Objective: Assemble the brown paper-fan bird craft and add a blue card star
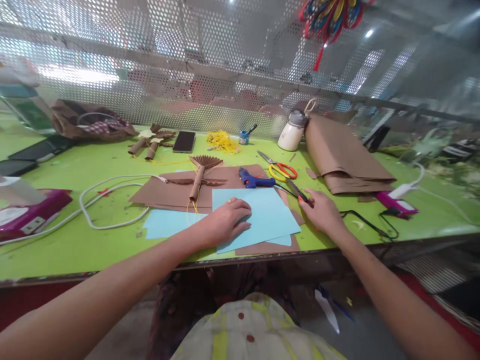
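Observation:
My left hand (232,220), a ring on one finger, rests on a light blue sheet of paper (268,212) near the table's front edge. Its fingers lie loosely over the paper, gripping nothing. At the sheet's right side, my right hand (322,212) is closed on the dark handle of a slim knife-like tool (296,190), whose grey end points away from me. Just beyond the sheet lie a blue glue gun (255,179) and scissors (283,171) with yellow and red handles. A rolled brown paper piece with a pleated fan top (198,182) lies on brown paper sheets (170,194).
A tall brown paper stack (345,150) and a white bottle (292,131) stand at the back right. Behind are yellow string (222,141), a small blue jar (244,137) and a phone (184,142). A white cable (108,227) loops at left; a dark cable (369,229) lies right.

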`<state>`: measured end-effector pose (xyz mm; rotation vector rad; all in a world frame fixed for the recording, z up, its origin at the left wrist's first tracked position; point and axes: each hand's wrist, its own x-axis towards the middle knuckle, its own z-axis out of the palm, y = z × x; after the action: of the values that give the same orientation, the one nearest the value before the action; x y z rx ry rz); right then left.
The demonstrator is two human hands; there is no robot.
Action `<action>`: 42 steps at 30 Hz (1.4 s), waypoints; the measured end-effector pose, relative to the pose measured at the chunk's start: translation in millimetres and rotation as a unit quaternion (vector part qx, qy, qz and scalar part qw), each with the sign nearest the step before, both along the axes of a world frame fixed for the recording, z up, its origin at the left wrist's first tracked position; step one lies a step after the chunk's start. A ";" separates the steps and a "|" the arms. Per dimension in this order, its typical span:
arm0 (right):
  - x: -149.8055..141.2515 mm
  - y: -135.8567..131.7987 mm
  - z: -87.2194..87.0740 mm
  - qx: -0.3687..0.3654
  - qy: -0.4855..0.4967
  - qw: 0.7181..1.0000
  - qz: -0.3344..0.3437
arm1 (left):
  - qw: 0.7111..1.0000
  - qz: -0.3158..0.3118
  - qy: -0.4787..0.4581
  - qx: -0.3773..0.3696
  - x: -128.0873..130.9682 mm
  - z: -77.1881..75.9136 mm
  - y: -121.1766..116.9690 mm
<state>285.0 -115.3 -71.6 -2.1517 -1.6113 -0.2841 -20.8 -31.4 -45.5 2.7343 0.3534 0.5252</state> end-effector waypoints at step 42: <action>-84.7 22.1 64.9 -0.264 0.476 0.755 0.366 | 0.855 0.079 -0.115 -0.500 -12.8 12.6 27.7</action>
<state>200.3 -93.2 -6.7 -1.2913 -1.7395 1.4140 -33.6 -3.7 -32.9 1.6238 0.5851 0.5039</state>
